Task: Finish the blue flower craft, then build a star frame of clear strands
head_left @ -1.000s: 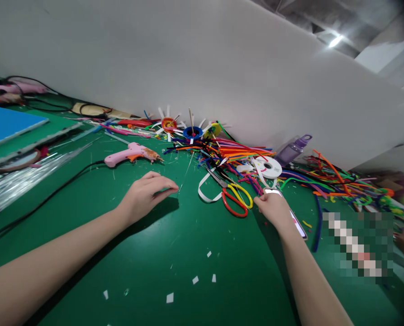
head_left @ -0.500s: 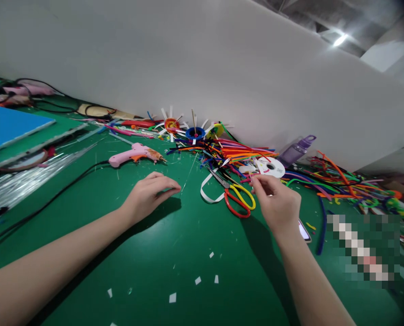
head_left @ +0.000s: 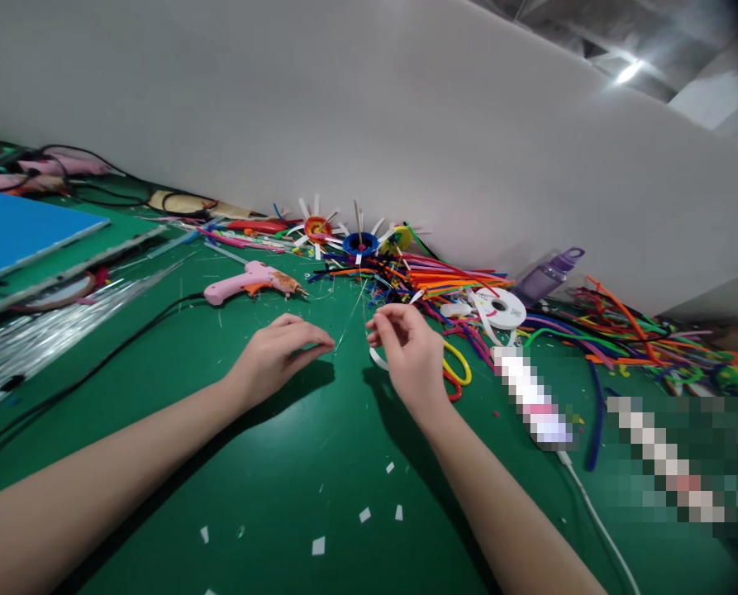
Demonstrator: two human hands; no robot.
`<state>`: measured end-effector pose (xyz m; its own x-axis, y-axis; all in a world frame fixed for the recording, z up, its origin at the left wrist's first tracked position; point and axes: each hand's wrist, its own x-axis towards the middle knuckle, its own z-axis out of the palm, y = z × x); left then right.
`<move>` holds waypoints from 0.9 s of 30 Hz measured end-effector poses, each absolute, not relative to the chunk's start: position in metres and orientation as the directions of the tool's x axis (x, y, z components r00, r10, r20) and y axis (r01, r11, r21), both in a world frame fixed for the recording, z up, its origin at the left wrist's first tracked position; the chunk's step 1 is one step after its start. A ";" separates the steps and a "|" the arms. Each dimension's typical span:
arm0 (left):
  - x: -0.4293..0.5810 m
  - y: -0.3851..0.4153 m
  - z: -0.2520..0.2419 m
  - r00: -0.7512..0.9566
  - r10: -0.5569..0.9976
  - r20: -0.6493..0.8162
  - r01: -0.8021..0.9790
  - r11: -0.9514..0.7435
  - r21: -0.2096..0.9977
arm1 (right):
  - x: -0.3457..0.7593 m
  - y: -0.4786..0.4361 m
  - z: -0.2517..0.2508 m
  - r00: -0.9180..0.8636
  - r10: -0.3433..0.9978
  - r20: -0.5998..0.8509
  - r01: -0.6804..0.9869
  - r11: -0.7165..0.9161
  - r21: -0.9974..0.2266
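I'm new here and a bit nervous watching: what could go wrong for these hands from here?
The thin strand beside the left hand might snag or slip, being so fine.
The right hand hides part of the scissors and could perhaps knock them.
The glue gun lies near the left hand; if hot, which I can't tell, it might burn someone.

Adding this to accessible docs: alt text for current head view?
A person's left hand and right hand hover apart over a green table, both pinched; anything held is too fine to make out. A pink glue gun lies beyond the left; red-and-yellow-handled scissors are partly hidden by the right, near pipe cleaners and a white ribbon spool.
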<state>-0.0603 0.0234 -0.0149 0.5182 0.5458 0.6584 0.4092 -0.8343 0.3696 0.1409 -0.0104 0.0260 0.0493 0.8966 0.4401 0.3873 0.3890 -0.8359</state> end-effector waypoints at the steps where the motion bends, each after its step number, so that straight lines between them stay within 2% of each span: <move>1: -0.060 0.024 -0.015 0.520 0.542 0.660 0.412 -0.836 0.363 | 0.137 -0.007 0.019 0.025 0.902 0.431 0.379 0.391 -0.839; 4: -0.059 0.026 -0.016 0.517 0.525 0.676 0.417 -0.844 0.336 | 0.129 -0.001 0.001 -0.028 0.914 0.404 0.375 0.384 -0.844; 9: -0.058 0.027 -0.017 0.509 0.516 0.689 0.412 -0.849 0.332 | 0.127 0.000 -0.017 -0.021 0.922 0.387 0.361 0.368 -0.857; 27: -0.059 0.027 -0.019 0.503 0.518 0.692 0.399 -0.849 0.346 | 0.133 -0.002 -0.023 -0.099 0.946 0.310 0.325 0.325 -0.888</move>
<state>-0.0594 0.0267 -0.0186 0.5027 0.5181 0.6920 0.3986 -0.8492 0.3463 0.1325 -0.0024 -0.0230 -0.0992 0.9456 0.3098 0.3247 0.3250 -0.8882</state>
